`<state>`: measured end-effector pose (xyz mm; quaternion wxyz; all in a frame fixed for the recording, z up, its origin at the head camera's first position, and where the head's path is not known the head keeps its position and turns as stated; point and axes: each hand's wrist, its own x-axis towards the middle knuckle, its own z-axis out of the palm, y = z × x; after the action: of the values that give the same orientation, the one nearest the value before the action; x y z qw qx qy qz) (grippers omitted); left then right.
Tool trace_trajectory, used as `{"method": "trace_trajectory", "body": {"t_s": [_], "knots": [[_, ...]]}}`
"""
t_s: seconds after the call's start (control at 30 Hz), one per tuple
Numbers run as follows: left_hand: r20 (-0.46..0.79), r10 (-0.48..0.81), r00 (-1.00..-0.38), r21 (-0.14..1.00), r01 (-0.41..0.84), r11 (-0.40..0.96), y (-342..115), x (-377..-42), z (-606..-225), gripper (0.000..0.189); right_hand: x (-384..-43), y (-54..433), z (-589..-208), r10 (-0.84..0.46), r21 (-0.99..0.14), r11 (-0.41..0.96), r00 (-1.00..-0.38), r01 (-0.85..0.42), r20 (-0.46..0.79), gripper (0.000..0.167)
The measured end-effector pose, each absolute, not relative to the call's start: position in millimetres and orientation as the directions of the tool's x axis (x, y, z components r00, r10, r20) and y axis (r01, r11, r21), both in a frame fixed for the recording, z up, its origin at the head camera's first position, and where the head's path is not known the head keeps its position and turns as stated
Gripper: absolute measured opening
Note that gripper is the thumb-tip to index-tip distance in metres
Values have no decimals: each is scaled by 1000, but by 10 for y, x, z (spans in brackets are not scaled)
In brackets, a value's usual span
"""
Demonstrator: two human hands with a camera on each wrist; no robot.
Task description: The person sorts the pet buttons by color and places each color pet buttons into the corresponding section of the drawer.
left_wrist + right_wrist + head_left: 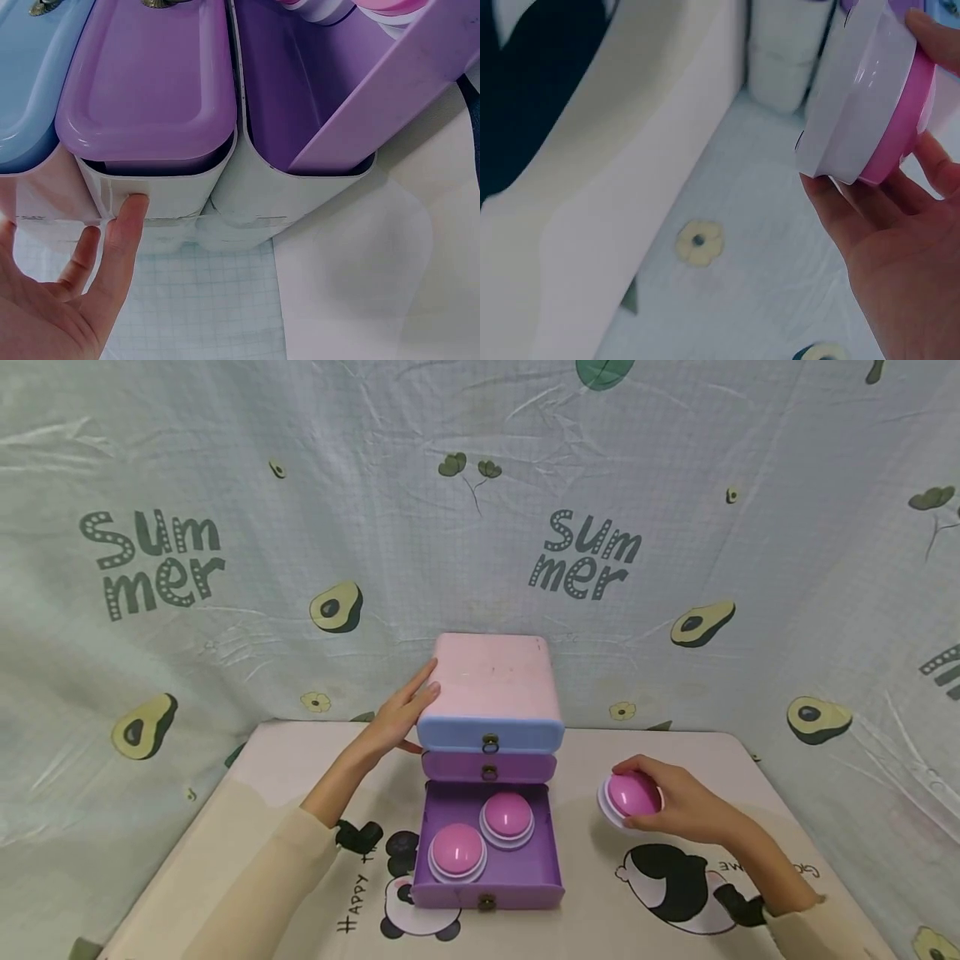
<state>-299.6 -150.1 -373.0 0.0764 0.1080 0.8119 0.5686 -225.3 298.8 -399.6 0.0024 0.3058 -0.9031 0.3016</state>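
A small drawer cabinet [491,677] with a pink top stands on the table, its bottom purple drawer [555,868] pulled out. In that drawer sit two pink domed push buttons on white bases, one button [458,850] at the front left, the other button [507,816] farther back at right. My left hand [397,718] rests on the cabinet's left side; the left wrist view shows its extended fingertips [135,206] against the side wall. To the right of the cabinet, my right hand [686,802] grips a third pink push button [633,793] above the table, thumb and fingers around its rim.
Above the pulled-out drawer are a blue drawer [450,734] and a purple middle drawer [453,767], both with ring pulls. A printed cloth [480,552] hangs behind the table. The table cover [600,902] carries panda and cartoon-head drawings.
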Motion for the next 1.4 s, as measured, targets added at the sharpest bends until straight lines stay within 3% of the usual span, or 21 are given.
{"method": "trace_trajectory", "body": {"t_s": [0.4,0.7,1.4], "knots": [[-8,256,-967,946,76,315,-1486,-2996,-3725,64,-2266,2254,-3992,-710,-618,508,-698,-599,93,59],[-5,253,-967,940,82,333,-1499,-3003,-3740,64,-2254,1869,-4097,-770,-575,475,-631,-667,96,53],[-6,258,-966,940,82,330,-1498,-2990,-3725,63,-2249,1720,-4268,-799,-596,479,-602,-645,9,52]]}}
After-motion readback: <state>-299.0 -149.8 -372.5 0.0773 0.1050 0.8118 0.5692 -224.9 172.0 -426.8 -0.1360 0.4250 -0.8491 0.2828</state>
